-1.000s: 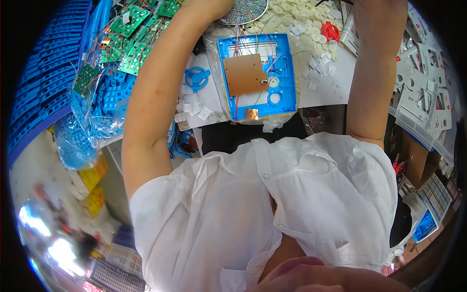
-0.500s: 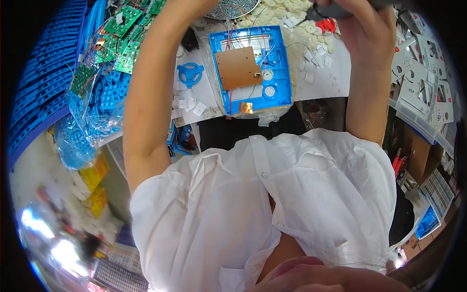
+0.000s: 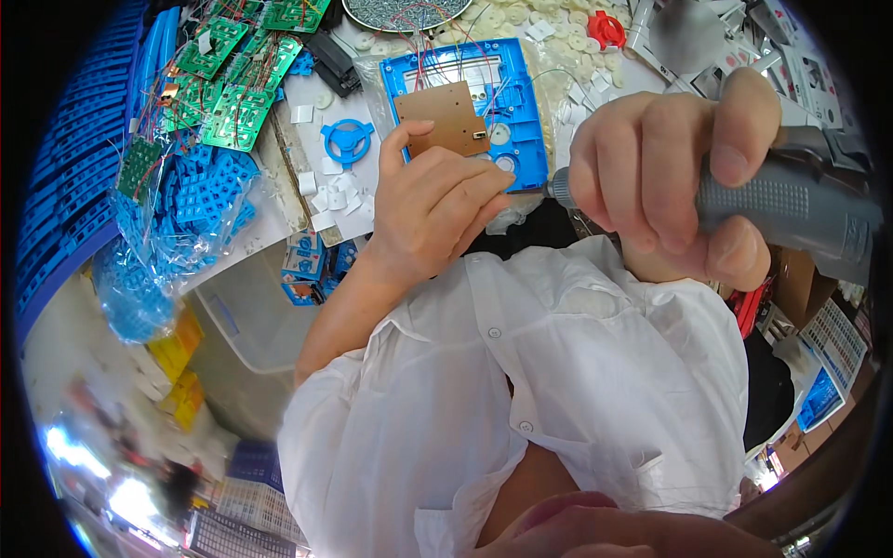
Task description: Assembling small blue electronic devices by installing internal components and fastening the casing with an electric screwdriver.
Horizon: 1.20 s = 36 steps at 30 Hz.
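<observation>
My right hand [image 3: 665, 177] is wrapped round a grey electric screwdriver [image 3: 791, 195], held level to the right of the blue plastic casing [image 3: 528, 112]. Its bit points left, toward the fingertips of my left hand [image 3: 433, 209]. That hand lies over the casing's near edge, its lower fingers bent together close to the bit and one finger raised at the board. Whatever they pinch is too small or hidden to make out. A brown circuit board [image 3: 446, 116] rests in the casing, with thin wires running off its far side. The casing's near left corner is covered by my left hand.
A blue ring part [image 3: 347, 141] and small white pieces [image 3: 339, 197] lie left of the casing. Green circuit boards [image 3: 237, 116] and bagged blue parts [image 3: 209, 191] are farther left. Behind stand a screw tray [image 3: 406, 11] and a red part [image 3: 606, 31].
Both hands have come down from the far edge of the view. My left hand now reaches over the casing's near edge; my right hand has brought the screwdriver beside it.
</observation>
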Tool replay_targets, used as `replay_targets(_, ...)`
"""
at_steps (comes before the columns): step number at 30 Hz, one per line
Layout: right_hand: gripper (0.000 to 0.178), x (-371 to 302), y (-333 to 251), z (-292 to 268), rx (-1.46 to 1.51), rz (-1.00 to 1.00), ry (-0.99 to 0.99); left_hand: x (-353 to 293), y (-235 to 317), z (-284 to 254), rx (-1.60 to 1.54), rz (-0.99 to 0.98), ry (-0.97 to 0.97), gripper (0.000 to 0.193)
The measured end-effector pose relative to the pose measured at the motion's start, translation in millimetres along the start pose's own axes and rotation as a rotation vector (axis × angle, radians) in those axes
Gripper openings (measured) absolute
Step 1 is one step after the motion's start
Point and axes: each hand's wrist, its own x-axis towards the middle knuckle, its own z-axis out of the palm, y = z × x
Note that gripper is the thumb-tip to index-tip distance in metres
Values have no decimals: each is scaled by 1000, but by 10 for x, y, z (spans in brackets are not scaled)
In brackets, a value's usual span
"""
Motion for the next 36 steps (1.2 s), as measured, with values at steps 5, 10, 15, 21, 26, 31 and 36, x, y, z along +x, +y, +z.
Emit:
replay_targets(5, 32, 4, 52, 42, -17, -12, 16, 20, 1, -10, -30, 6, 7, 23)
replay_targets(10, 30, 1, 97, 44, -15, -36, 15, 32, 8, -8, -37, -13, -14, 21)
replay_targets(15, 29, -51, 67, 53, -49, -37, 14, 70, 35, 5, -60, -35, -38, 19)
replay_targets(21, 27, -74, 77, 110, -104, -65, 73, 31, 113, 80, -218, -139, -58, 18)
replay_targets(26, 26, -113, 205, 95, -197, -67, 226, 87, -54, -97, 127, -144, -46, 11)
replay_targets(31, 23, -258, 596, -214, -237, -6, 270, -12, -253, -191, 191, -209, -89, 13)
replay_targets(36, 24, -281, 743, -217, -261, 0, 261, -73, -207, -155, 218, -87, -203, 18)
